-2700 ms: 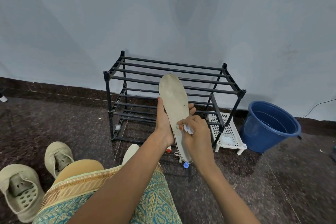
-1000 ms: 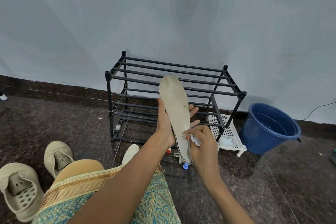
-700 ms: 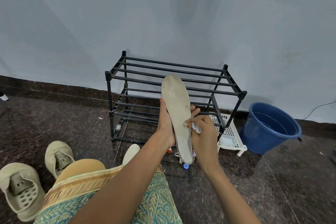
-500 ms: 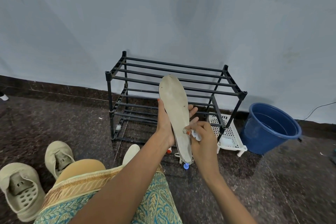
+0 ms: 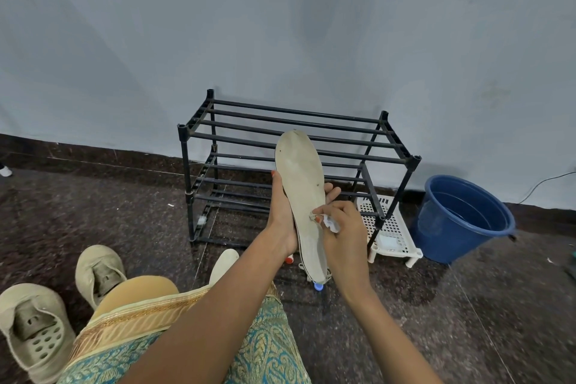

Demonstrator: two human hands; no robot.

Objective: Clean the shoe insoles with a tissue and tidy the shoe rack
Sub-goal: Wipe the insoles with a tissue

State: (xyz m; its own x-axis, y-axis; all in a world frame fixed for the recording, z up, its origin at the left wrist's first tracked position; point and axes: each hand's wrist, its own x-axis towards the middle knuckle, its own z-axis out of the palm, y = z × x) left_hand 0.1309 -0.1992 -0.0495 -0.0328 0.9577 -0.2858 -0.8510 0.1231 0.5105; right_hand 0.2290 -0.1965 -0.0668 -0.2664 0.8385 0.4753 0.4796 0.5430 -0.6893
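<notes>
Wiping is in hand: the insole point(image 5: 299, 178) is gripped upright before the shoe rack point(image 5: 311, 134) by the left hand point(image 5: 282, 215), what seems a tissue point(image 5: 331, 223) is pinched against its middle by the right hand point(image 5: 343, 234), and a firm stroke toward the heel is probably needed next.

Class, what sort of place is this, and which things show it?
Probably a household entry or utility corner: a black shoe rack against the wall, beige shoes on the floor, a blue bucket nearby.
</notes>
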